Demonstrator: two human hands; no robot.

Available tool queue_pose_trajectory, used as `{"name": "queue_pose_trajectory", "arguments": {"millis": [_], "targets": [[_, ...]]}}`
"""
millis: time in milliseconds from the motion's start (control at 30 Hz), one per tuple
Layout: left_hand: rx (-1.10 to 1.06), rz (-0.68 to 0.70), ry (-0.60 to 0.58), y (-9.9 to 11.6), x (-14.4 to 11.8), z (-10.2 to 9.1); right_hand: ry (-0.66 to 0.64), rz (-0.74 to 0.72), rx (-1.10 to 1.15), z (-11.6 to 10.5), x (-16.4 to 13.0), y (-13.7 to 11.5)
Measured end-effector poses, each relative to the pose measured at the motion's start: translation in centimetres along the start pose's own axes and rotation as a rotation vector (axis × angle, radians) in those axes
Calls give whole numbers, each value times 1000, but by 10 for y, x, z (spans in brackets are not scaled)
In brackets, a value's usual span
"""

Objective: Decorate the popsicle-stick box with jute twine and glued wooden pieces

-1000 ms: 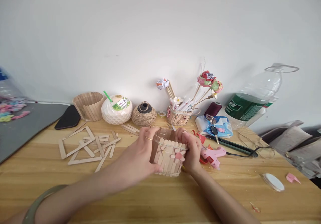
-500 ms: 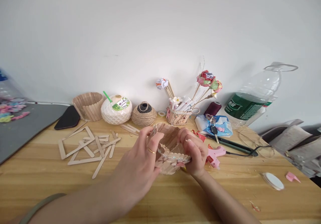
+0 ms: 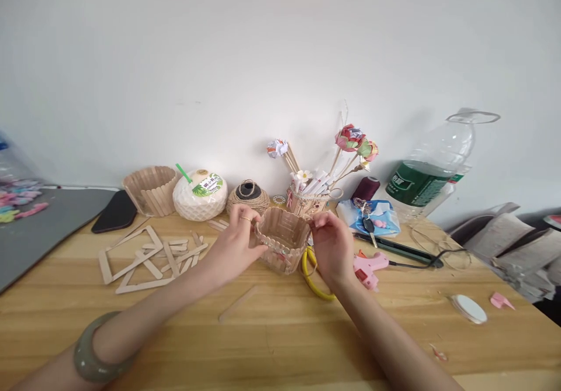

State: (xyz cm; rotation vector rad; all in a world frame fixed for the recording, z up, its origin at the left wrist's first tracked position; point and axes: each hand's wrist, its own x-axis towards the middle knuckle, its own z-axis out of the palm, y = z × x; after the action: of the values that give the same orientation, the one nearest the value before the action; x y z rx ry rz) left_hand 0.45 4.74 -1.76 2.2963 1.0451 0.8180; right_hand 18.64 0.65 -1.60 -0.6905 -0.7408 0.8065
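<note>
Both hands — left hand (image 3: 234, 245), right hand (image 3: 331, 248) — grip the stick basket (image 3: 283, 242) rim, bare table (image 3: 272, 344) nearer.

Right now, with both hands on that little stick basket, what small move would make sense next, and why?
Probably setting the stick basket flat on the table. The left hand and right hand grip its opposite sides, and it looks tilted, its open mouth facing the camera. The yellow scissors lie close by its right side, so it should come down clear of them.

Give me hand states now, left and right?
Left hand: closed on the stick basket, left side.
Right hand: closed on the same basket, right rim.
</note>
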Motion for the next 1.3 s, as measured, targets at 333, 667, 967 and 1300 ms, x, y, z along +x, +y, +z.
{"name": "queue_pose_trajectory", "arguments": {"millis": [333,667,967,1300], "targets": [[97,160,-252,-22,16,-19,248,28,-13,-11,13,8],[212,130,-226,-12,19,-38,-127,55,-368,8,-29,8],[354,275,-401,35,-9,-45,-446,30,-687,22,-51,3],[242,303,-329,27,-12,-43,-454,24,-777,24,-56,-2]]}}
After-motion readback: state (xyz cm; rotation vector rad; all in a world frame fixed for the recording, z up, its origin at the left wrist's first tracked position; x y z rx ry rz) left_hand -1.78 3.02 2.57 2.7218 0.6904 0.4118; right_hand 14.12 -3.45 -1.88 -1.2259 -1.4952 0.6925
